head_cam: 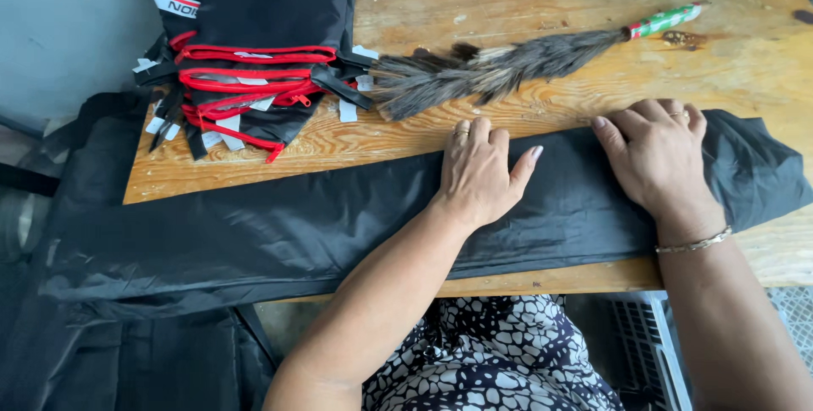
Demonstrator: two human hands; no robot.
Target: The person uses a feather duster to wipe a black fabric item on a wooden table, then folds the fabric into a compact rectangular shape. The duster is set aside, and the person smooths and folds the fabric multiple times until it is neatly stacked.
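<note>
A long folded piece of black fabric (279, 225) lies across the near part of the wooden table (508, 13). My left hand (478, 170) rests flat on the fabric near its middle, fingers together, a ring on one finger. My right hand (656, 153) presses flat on the fabric further right, with a ring and a thin bracelet at the wrist. Neither hand grips anything; both lie palm down on the cloth.
A feather duster (491, 68) with a green and red handle lies behind the hands. A stack of black bags with red zippers (250, 81) sits at the table's left back. More black fabric (127, 352) hangs off the left edge.
</note>
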